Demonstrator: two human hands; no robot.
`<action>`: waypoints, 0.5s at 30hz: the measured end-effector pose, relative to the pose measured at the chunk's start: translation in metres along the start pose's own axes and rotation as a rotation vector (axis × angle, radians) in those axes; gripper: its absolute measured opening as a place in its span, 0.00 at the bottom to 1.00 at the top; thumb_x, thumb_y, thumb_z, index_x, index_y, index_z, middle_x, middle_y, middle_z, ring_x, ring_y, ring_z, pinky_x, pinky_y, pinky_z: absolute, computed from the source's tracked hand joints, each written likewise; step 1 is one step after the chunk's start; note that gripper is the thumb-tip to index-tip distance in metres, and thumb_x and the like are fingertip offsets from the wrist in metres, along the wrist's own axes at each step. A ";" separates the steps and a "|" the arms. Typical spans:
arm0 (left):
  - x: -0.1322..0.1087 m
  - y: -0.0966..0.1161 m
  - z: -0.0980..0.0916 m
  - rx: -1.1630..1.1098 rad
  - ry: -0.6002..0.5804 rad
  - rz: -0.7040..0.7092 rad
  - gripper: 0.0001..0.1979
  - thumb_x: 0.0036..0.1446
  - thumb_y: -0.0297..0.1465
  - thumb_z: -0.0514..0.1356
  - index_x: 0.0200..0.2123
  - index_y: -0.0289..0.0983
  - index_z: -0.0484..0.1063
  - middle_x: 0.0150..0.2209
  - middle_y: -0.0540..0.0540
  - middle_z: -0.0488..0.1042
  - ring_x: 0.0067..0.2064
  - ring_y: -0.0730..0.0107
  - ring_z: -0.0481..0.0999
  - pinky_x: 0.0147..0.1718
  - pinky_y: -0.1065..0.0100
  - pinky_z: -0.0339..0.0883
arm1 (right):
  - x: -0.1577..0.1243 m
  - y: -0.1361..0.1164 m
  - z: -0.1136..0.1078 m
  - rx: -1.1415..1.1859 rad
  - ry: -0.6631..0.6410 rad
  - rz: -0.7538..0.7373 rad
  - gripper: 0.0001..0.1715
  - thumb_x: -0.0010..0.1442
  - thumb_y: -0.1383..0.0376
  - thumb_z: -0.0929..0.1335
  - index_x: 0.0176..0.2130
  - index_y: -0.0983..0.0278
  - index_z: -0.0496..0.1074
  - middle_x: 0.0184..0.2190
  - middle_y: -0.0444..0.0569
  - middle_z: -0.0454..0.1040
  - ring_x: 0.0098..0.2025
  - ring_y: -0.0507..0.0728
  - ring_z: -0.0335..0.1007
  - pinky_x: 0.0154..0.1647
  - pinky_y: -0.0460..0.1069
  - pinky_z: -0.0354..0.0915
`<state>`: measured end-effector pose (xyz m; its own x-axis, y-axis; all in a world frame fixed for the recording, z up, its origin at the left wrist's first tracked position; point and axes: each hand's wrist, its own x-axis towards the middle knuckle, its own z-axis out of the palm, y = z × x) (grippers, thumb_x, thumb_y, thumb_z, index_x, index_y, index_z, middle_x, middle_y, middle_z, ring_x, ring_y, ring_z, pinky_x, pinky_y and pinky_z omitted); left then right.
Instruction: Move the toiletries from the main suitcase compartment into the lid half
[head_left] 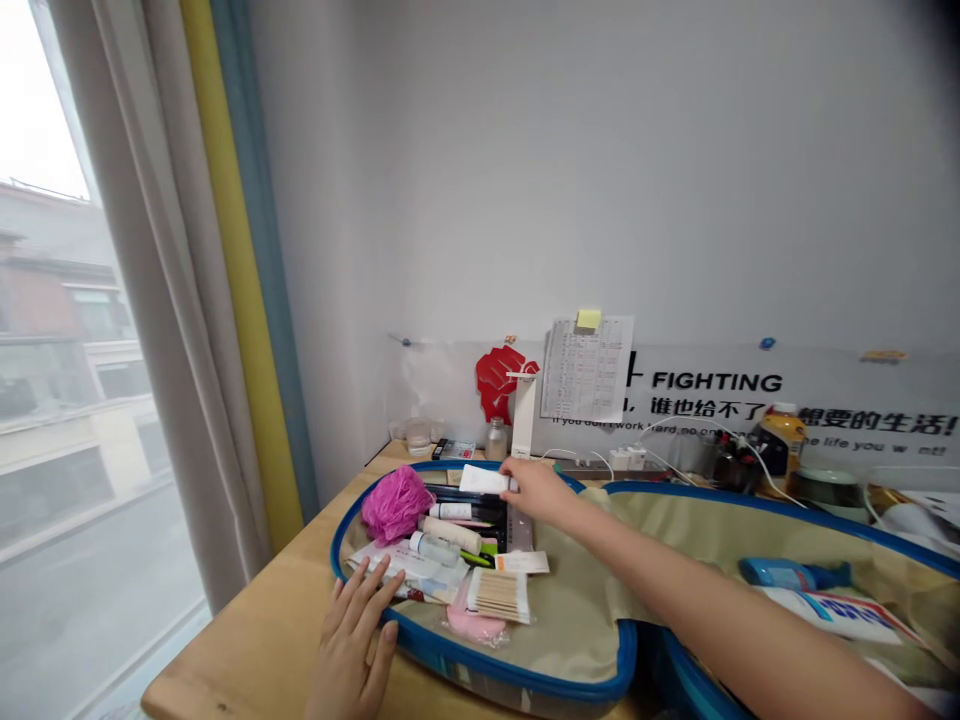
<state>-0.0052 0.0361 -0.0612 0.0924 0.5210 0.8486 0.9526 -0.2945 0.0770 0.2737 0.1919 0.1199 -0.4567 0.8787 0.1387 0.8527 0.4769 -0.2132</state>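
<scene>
An open case with a blue rim [442, 655] and beige lining lies on the desk. My right hand [538, 490] reaches over its far side, fingers closed on the end of a white tube-like item [480, 480]. My left hand [358, 625] is open, its spread fingers at the near left rim beside a flat printed packet [424, 572]. Around them in the case lie a pink bath puff [397, 503], a clear bottle [435, 548], a cream tube [452, 533], a bag of cotton swabs [499, 595], a pink pad in clear wrap [476, 625] and a small white box [523, 562].
The case's other half holds a blue bottle [776, 573] and a toothpaste-like tube [836, 613]. Behind stand a glass jar [496, 440], a white power strip [627, 459] with cables and an orange bottle [782, 440]. A curtain [161, 300] and window are left.
</scene>
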 end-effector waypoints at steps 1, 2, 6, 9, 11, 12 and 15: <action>0.000 0.000 0.000 0.009 0.001 0.010 0.22 0.69 0.33 0.52 0.64 0.48 0.70 0.64 0.47 0.73 0.67 0.59 0.68 0.67 0.52 0.59 | 0.009 -0.008 0.008 -0.018 -0.002 -0.012 0.22 0.67 0.55 0.70 0.55 0.64 0.71 0.53 0.52 0.73 0.53 0.59 0.72 0.56 0.61 0.70; 0.001 0.000 0.000 0.017 0.005 0.018 0.22 0.69 0.32 0.51 0.64 0.47 0.69 0.64 0.47 0.73 0.67 0.60 0.69 0.67 0.53 0.59 | 0.015 -0.015 0.014 -0.034 -0.004 -0.020 0.21 0.67 0.55 0.69 0.55 0.63 0.71 0.54 0.53 0.73 0.53 0.59 0.72 0.56 0.60 0.71; 0.003 -0.001 0.000 0.036 0.024 0.043 0.22 0.69 0.32 0.52 0.64 0.47 0.69 0.63 0.48 0.74 0.67 0.62 0.68 0.68 0.56 0.58 | 0.028 -0.026 0.033 -0.066 -0.002 -0.046 0.20 0.69 0.54 0.67 0.54 0.63 0.72 0.55 0.51 0.72 0.54 0.61 0.71 0.55 0.59 0.71; 0.003 0.000 0.000 0.036 0.024 0.044 0.22 0.69 0.31 0.53 0.63 0.47 0.70 0.63 0.49 0.74 0.68 0.63 0.67 0.68 0.57 0.57 | 0.028 -0.029 0.041 -0.059 -0.018 -0.066 0.20 0.69 0.54 0.67 0.54 0.64 0.73 0.54 0.50 0.73 0.53 0.61 0.72 0.55 0.59 0.71; 0.003 0.000 0.001 0.030 0.031 0.048 0.22 0.69 0.31 0.52 0.63 0.46 0.70 0.63 0.48 0.74 0.68 0.63 0.67 0.68 0.57 0.57 | 0.025 -0.031 0.043 -0.038 -0.037 -0.087 0.20 0.69 0.54 0.68 0.54 0.62 0.73 0.55 0.51 0.73 0.53 0.60 0.72 0.55 0.59 0.72; 0.003 0.000 0.001 0.027 0.034 0.048 0.22 0.69 0.31 0.52 0.63 0.46 0.70 0.63 0.48 0.74 0.68 0.63 0.67 0.68 0.57 0.57 | 0.024 -0.032 0.044 -0.023 -0.046 -0.099 0.20 0.69 0.54 0.68 0.54 0.62 0.73 0.55 0.50 0.73 0.53 0.60 0.72 0.55 0.59 0.71; 0.002 0.000 0.001 0.019 0.027 0.032 0.22 0.69 0.32 0.51 0.64 0.47 0.69 0.64 0.47 0.73 0.68 0.62 0.67 0.68 0.55 0.57 | 0.020 -0.035 0.040 0.030 -0.068 -0.129 0.21 0.69 0.53 0.67 0.54 0.64 0.73 0.54 0.49 0.73 0.54 0.63 0.72 0.56 0.59 0.71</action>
<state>-0.0044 0.0376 -0.0599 0.1157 0.4894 0.8643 0.9544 -0.2958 0.0397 0.2243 0.1931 0.0912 -0.5795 0.8087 0.1009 0.7782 0.5858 -0.2264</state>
